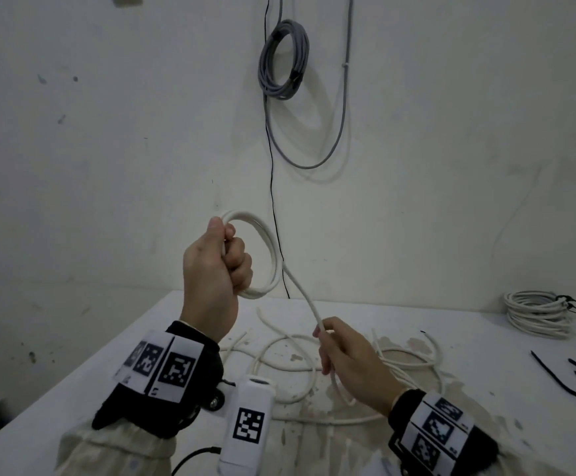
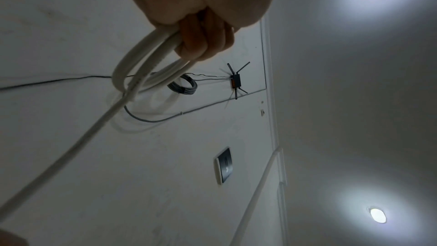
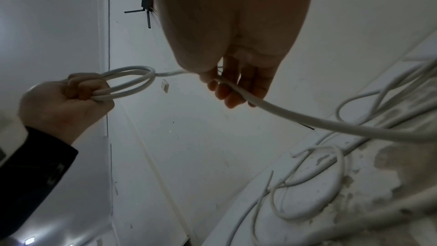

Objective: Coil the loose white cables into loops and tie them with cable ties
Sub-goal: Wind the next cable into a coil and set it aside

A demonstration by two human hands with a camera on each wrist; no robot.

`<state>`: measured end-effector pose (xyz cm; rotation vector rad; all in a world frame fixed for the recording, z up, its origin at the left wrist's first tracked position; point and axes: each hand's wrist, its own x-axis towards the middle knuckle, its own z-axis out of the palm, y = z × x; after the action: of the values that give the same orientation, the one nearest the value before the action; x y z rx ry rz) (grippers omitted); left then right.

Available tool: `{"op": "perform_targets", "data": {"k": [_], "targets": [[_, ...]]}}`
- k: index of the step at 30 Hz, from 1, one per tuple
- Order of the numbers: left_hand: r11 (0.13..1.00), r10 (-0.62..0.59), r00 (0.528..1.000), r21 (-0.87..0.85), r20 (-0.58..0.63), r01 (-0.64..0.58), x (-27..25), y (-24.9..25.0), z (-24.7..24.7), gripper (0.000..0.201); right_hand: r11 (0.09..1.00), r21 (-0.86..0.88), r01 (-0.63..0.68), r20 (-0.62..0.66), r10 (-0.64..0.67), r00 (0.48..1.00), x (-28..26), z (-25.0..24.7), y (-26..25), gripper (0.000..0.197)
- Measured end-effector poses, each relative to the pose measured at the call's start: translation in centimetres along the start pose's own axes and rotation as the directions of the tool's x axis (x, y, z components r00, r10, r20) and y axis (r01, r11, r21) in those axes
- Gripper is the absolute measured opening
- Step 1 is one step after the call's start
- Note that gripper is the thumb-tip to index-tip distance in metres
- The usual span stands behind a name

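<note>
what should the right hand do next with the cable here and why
Probably carry the strand up to the left hand to lay another loop. The left hand grips a small coil of only a few turns, the right hand pinches the strand leading off it, and much loose cable still lies on the table. Tying looks premature; the cable ties lie untouched.

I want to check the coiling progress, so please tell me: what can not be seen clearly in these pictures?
- Loop count of the white coil: the left hand covers one side in every view.
- Free end of the loose cable on the table: the right hand and overlapping strands hide it in the head view.
- Black ties: cut off by the head view's right edge.
- Tie on the finished coil: too small to judge.
</note>
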<state>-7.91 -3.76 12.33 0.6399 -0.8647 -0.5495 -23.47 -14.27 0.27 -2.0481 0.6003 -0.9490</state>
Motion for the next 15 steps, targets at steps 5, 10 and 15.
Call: {"op": "perform_targets", "data": {"k": [5, 10, 15], "targets": [[0.989, 0.088, 0.996, 0.122, -0.005, -0.087, -0.5, 0.1, 0.5, 0.035, 0.978, -0.192, 0.079, 0.178, -0.044, 0.983, -0.3, 0.7, -0.7, 0.041], [0.917, 0.221, 0.964, 0.305, 0.148, -0.257, -1.2, -0.9, 0.6, 0.028, 0.888, -0.308, 0.340, 0.222, -0.281, 0.934, -0.3, 1.4, -1.8, 0.042], [0.479, 0.241, 0.850, 0.704, 0.468, -0.524, -1.5, -2.3, -0.3, 0.017, 0.745, -0.413, 0.524, 0.116, -0.527, 0.842, 0.1, -0.1, -3.8, 0.041]]}}
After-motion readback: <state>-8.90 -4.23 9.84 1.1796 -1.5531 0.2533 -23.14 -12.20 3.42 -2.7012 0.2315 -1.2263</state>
